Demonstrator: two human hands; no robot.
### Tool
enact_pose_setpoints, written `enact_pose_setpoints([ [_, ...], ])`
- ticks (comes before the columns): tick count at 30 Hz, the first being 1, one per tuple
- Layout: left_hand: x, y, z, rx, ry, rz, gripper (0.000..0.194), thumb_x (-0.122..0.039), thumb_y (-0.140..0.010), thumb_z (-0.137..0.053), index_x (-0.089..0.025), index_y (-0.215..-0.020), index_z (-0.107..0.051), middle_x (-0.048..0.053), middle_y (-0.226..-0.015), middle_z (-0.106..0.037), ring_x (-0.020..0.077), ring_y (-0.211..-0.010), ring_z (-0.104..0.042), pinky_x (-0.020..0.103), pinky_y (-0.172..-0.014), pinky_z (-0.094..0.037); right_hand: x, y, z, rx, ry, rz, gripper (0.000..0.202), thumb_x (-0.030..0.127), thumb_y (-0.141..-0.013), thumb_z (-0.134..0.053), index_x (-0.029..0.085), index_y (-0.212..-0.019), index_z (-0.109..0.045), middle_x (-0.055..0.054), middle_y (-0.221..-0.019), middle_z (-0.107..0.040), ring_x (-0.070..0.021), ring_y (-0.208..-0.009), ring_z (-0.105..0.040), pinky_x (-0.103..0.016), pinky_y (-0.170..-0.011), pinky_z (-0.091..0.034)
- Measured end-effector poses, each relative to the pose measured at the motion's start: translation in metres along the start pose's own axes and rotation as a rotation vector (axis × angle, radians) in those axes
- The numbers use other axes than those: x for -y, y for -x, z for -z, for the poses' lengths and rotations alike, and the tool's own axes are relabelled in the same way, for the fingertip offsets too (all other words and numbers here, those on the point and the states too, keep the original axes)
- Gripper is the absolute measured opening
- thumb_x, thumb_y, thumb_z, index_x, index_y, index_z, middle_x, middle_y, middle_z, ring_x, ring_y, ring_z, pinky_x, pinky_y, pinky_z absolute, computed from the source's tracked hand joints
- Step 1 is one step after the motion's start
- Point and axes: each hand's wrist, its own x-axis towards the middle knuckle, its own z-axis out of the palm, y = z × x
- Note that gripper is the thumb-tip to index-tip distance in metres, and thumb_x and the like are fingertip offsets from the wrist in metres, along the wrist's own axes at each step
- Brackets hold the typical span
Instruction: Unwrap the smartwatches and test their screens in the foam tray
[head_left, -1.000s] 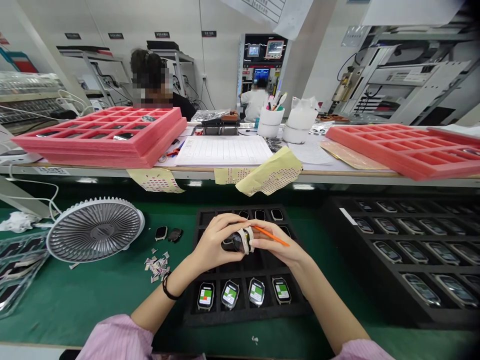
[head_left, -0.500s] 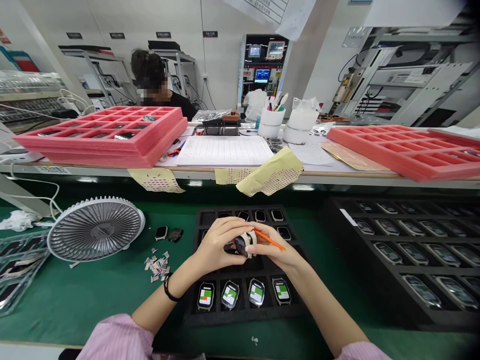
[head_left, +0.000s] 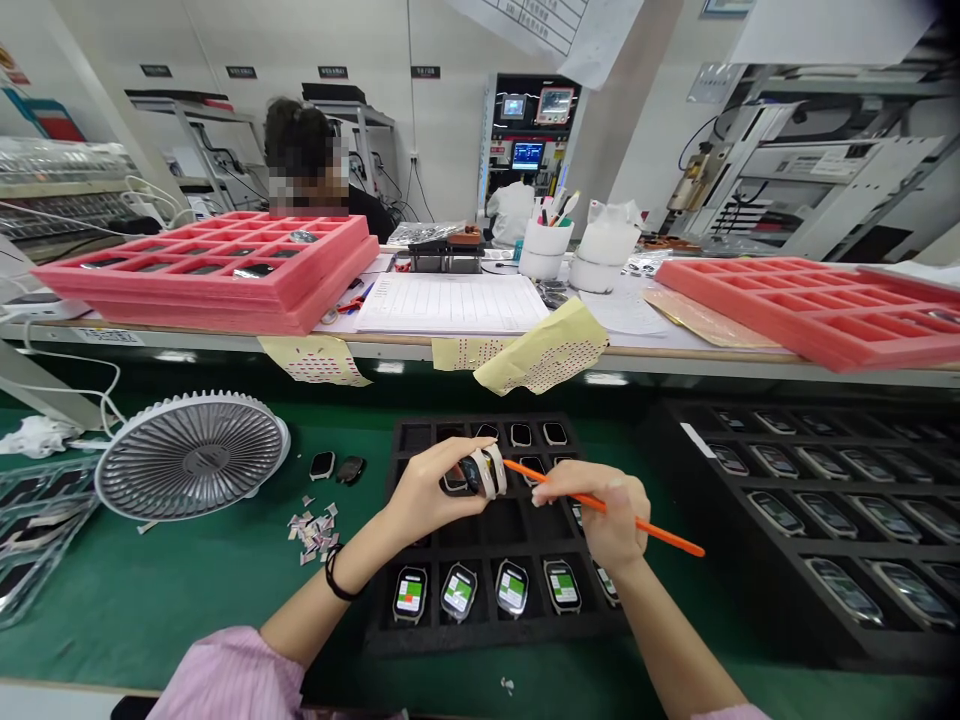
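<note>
Between its thumb and fingers, my left hand (head_left: 435,487) grips a watch part (head_left: 486,473) with a pale rim, tilted on edge above the black tray. My right hand (head_left: 604,508) is closed around an orange stick (head_left: 669,537), whose thin tip points left and reaches the right side of the watch part. Whether the tip touches it I cannot tell. Below both hands lies the black foam tray (head_left: 495,636). Its front row holds several watches with lit green and white screens, such as this lit watch (head_left: 512,587). Dark-screened watches sit in the back rows.
A grey fan (head_left: 193,458) stands at left, beside two loose watch pieces (head_left: 337,467) and small scraps (head_left: 315,532). Another black tray of watches (head_left: 750,560) is at right. Pink foam trays (head_left: 285,300) and papers (head_left: 450,302) rest on the shelf. A person (head_left: 307,160) sits beyond.
My right hand has moved right, off the watch part, and now holds the orange stick with its tip toward the part. My left hand still holds the watch part in nearly the same place.
</note>
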Motion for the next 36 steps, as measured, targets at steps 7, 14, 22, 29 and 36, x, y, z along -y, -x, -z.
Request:
enact_pose_setpoints([
  [7, 0.001, 0.001, -0.001, -0.01, -0.019, -0.019, 0.053, -0.01, -0.07, -0.063, -0.02, -0.122, -0.057, 0.008, -0.114, -0.067, 0.0235, -0.102, -0.064, 0.032, -0.084, -0.054, 0.002, 0.0, -0.006, -0.029, -0.007, 0.025, 0.051, 0.039, -0.095, -0.035, 0.022, -0.07, -0.077, -0.005, -0.053, -0.065, -0.0188, -0.048, -0.059, -0.032, -0.045, -0.045],
  [14, 0.001, 0.002, -0.002, -0.021, -0.032, -0.048, 0.054, -0.009, -0.069, -0.064, -0.02, -0.122, -0.057, 0.008, -0.113, -0.067, 0.0225, -0.101, -0.065, 0.031, -0.084, -0.054, 0.001, 0.0, -0.005, -0.026, -0.058, 0.034, 0.051, 0.03, -0.096, -0.033, 0.02, -0.072, -0.077, -0.004, -0.054, -0.064, -0.0163, -0.05, -0.058, -0.029, -0.047, -0.045],
  [22, -0.002, 0.001, -0.004, -0.053, -0.033, -0.071, 0.054, -0.007, -0.067, -0.064, -0.018, -0.119, -0.058, 0.009, -0.109, -0.069, 0.023, -0.098, -0.066, 0.033, -0.085, -0.054, 0.001, 0.0, -0.006, -0.048, -0.052, 0.04, 0.052, 0.027, -0.098, -0.031, 0.02, -0.075, -0.076, -0.004, -0.056, -0.064, -0.0157, -0.05, -0.058, -0.029, -0.047, -0.044],
  [29, -0.01, 0.002, -0.003, -0.049, -0.03, -0.076, 0.056, -0.005, -0.065, -0.063, -0.018, -0.119, -0.058, 0.008, -0.108, -0.068, 0.0209, -0.094, -0.066, 0.029, -0.076, -0.056, 0.007, 0.001, -0.003, -0.012, -0.14, 0.033, 0.051, 0.03, -0.097, -0.032, 0.021, -0.075, -0.077, -0.005, -0.056, -0.066, -0.0167, -0.05, -0.059, -0.03, -0.048, -0.044],
  [36, -0.01, 0.004, -0.004, -0.027, -0.036, -0.057, 0.058, -0.005, -0.065, -0.063, -0.02, -0.121, -0.057, 0.008, -0.111, -0.068, 0.0217, -0.096, -0.065, 0.031, -0.081, -0.055, 0.01, 0.003, -0.008, 0.052, -0.143, 0.021, 0.05, 0.03, -0.098, -0.033, 0.02, -0.077, -0.077, -0.005, -0.056, -0.065, -0.0164, -0.053, -0.06, -0.03, -0.05, -0.045],
])
